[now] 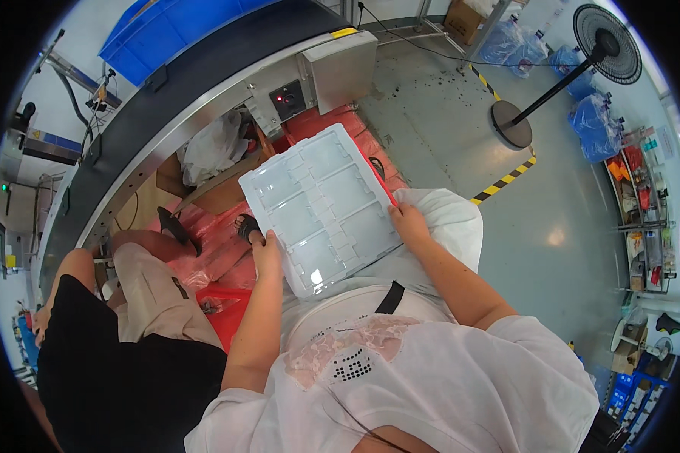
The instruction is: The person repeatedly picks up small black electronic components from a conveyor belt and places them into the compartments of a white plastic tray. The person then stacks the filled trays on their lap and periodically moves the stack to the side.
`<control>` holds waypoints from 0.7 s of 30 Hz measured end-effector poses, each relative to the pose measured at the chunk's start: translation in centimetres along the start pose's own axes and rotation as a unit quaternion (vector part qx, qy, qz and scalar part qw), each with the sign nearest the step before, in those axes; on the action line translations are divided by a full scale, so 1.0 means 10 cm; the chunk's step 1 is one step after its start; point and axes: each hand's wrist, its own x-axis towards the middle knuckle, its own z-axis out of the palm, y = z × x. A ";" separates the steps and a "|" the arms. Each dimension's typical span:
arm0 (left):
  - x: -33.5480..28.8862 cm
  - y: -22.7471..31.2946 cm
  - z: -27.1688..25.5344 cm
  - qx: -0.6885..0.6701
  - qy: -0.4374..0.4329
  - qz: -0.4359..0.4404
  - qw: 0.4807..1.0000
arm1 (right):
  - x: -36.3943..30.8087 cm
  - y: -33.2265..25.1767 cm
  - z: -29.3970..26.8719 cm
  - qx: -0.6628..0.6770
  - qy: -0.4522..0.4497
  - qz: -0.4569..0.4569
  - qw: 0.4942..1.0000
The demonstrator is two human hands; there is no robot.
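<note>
Pale translucent compartment case at mid-view, held in front of the lap. Left hand clamps its edge at eight o'clock, right hand at three; each grip is closed on it. A black fan stands at two o'clock.

Translucent case: centre, angled
Left hand: gripping case's left edge
Right hand: gripping its right edge
Blue bin, black conveyor belt: upper left
Floor fan: upper right
Co-worker: lower left
</note>
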 end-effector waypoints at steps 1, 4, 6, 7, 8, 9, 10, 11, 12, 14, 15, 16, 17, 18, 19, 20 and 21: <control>-0.01 -0.01 -0.02 -0.010 -0.013 0.005 1.000 | 0.00 -0.02 -0.05 -0.011 -0.022 -0.004 1.000; 0.03 -0.11 -0.11 0.017 -0.005 0.001 1.000 | -0.04 -0.34 -0.27 -0.094 -0.023 -0.043 0.994; 0.03 -0.10 -0.17 0.090 -0.013 0.005 0.996 | -0.03 -0.68 -0.48 -0.084 -0.012 -0.087 0.993; 0.00 0.05 -0.23 0.144 -0.034 0.017 0.989 | 0.05 -0.88 -0.61 -0.039 -0.009 -0.112 0.993; -0.01 0.22 -0.28 0.197 -0.054 0.031 0.978 | 0.13 -1.11 -0.75 0.008 -0.005 -0.138 0.990; 0.06 0.35 -0.36 0.113 -0.072 0.043 0.990 | 0.18 -1.42 -0.87 0.044 0.029 -0.215 0.975; 0.09 0.51 -0.44 0.028 -0.090 0.053 0.994 | 0.22 -1.77 -0.96 0.079 0.062 -0.289 0.952; 0.00 0.93 -0.47 0.042 -0.063 0.095 0.993 | 0.28 -2.11 -1.07 0.075 0.055 -0.336 0.937; -0.09 1.48 -0.53 0.055 -0.034 0.138 0.988 | 0.35 -2.44 -1.14 0.071 0.049 -0.383 0.920; -0.01 2.19 -0.74 0.017 0.001 0.272 0.962 | 0.52 -3.04 -1.09 0.078 0.057 -0.466 0.879; 0.01 2.54 -0.82 -0.019 0.028 0.283 0.959 | 0.67 -3.33 -1.02 0.039 0.086 -0.493 0.865; 0.20 2.82 -0.90 -0.004 0.060 0.326 0.944 | 0.84 -3.60 -0.92 -0.001 0.115 -0.516 0.849; 0.46 3.03 -0.89 0.028 0.102 0.381 0.919 | 1.03 -3.80 -0.79 -0.044 0.156 -0.496 0.853; 0.68 3.24 -0.90 0.063 0.151 0.431 0.887 | 1.22 -4.05 -0.64 -0.081 0.191 -0.478 0.853; 0.87 3.42 -0.84 0.193 0.253 0.424 0.848 | 1.47 -4.25 -0.41 -0.136 0.258 -0.421 0.859; 1.04 3.56 -0.82 0.321 0.350 0.400 0.784 | 1.70 -4.41 -0.18 -0.188 0.318 -0.364 0.855; 1.25 3.69 -0.77 0.393 0.362 0.340 0.774 | 1.90 -4.47 -0.14 -0.208 0.338 -0.351 0.848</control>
